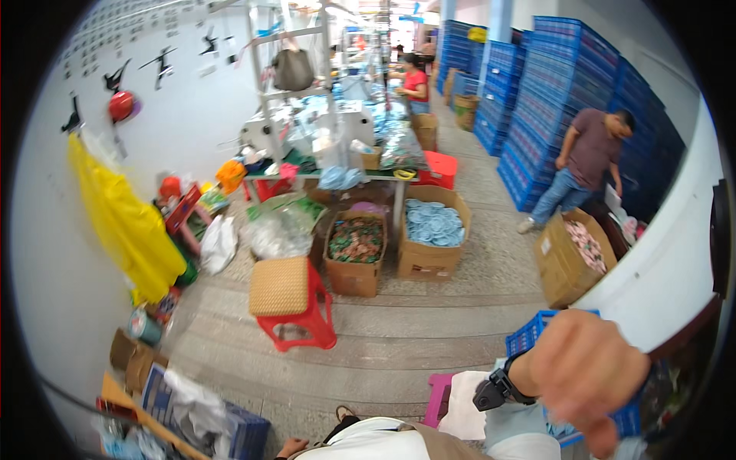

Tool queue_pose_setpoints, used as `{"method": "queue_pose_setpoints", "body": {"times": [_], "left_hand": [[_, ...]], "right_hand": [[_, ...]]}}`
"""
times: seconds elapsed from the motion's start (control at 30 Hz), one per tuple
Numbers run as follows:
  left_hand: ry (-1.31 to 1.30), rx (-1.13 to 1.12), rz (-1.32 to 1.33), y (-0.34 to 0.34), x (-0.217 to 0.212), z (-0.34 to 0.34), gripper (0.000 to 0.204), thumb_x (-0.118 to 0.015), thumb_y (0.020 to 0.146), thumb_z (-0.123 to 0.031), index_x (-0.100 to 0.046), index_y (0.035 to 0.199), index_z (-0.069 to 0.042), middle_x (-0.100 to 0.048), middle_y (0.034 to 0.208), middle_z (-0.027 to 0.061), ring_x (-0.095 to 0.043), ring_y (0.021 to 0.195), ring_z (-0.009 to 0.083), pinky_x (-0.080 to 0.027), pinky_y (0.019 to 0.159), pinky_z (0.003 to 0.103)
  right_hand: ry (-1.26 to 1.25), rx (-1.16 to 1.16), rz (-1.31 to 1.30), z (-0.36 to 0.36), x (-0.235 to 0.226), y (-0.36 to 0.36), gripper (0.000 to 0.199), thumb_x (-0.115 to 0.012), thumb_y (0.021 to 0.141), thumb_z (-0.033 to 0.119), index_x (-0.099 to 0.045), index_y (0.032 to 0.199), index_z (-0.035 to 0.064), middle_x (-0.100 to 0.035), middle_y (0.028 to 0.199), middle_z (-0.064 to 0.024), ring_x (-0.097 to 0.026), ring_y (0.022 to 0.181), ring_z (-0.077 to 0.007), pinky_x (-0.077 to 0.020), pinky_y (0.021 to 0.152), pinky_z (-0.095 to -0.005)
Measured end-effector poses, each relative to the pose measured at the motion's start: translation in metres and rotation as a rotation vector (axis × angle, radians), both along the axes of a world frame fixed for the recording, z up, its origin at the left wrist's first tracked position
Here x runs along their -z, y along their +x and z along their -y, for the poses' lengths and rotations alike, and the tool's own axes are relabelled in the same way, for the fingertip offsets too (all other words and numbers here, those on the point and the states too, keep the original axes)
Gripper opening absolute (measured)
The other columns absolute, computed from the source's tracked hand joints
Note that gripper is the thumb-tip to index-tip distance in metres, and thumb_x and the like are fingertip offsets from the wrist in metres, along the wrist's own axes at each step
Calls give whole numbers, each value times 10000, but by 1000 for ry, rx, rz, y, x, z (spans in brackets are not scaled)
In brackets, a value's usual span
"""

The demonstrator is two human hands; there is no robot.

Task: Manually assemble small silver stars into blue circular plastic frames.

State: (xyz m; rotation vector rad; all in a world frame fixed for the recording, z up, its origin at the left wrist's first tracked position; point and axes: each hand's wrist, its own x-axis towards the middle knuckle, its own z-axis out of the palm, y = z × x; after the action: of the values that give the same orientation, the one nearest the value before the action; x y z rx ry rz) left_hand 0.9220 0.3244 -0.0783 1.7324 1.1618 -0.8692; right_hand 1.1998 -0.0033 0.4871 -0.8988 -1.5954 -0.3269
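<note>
My right hand point(586, 376), with a black watch point(498, 389) on the wrist, is raised at the lower right. Its fingers are curled in and one digit points down; whatever they hold, if anything, is hidden. Behind and below it stands a blue plastic crate point(529, 331), partly covered by the hand. My left hand point(293, 447) shows only as a small part at the lower edge, close to my body, and its fingers are not clear. A white cloth point(464, 402) lies beside my right forearm, over a pink stool point(437, 395).
Ahead are a red stool point(295, 307) with a woven seat, a carton of green and pink pieces point(355, 276) and a carton of light-blue pieces point(429, 264). Stacked blue crates point(556, 100) line the right. A person point(586, 157) stands by another carton point(567, 264). A cluttered worktable point(360, 170) stands beyond.
</note>
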Motion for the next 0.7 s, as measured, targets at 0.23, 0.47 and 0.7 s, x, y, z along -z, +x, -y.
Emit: {"method": "queue_pose_setpoints", "body": {"times": [0.23, 0.47, 0.7], "left_hand": [[52, 232, -38, 67, 44, -178, 323, -603, 747, -311, -624, 829, 1, -622, 718, 110, -589, 605, 190, -457, 539, 297], [93, 511, 453, 260, 39, -150, 239, -561, 741, -211, -576, 780, 25, -574, 604, 81, -542, 466, 157, -393, 385, 293], [-177, 603, 480, 311, 30, 11, 226, -567, 756, -206, -598, 800, 14, -597, 630, 86, -575, 516, 156, -420, 423, 267]], "right_hand": [[-935, 970, -253, -15, 187, 11, 256, -606, 709, 259, -553, 828, 38, -593, 830, -120, -574, 722, -287, -466, 619, -346], [-1574, 1286, -772, 104, 382, -87, 286, -554, 730, 329, -585, 887, 92, -595, 802, -124, -569, 764, -301, -448, 662, -410], [-1573, 1290, -1209, 167, 511, -212, 275, -535, 704, 302, -614, 790, 54, -598, 778, -181, -570, 733, -351, -438, 628, -440]]}}
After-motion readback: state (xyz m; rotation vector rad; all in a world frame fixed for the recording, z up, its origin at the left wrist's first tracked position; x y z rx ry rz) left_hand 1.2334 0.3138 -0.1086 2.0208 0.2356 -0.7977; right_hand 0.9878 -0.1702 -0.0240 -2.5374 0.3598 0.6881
